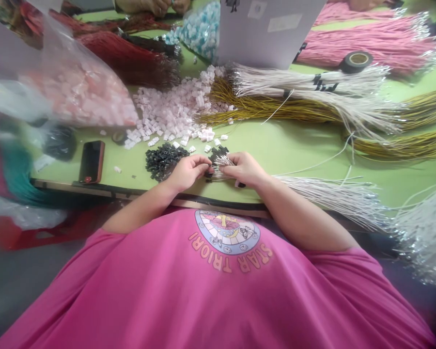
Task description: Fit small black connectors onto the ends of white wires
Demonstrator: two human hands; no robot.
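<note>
My right hand (244, 168) is closed around a bundle of white wires (305, 188), whose tails run off to the right along the table's front. Their metal-tipped ends (221, 162) stick out past my fingers toward the left. Close beside those tips, my left hand (189, 170) is in a pinch. Whatever sits between its thumb and finger is too small to make out. A heap of small black plastic connector housings (163, 159) lies just left of that hand, and more black pieces (218, 152) show behind the wire tips.
Pale pink housings (178, 109) spread behind the hands, near a bag of them (83, 92). Yellow wires (283, 109), white bundles (305, 80), pink wires (366, 46) and a tape roll (356, 61) lie right. A phone (92, 161) lies left. Another person's hands (160, 7) are across.
</note>
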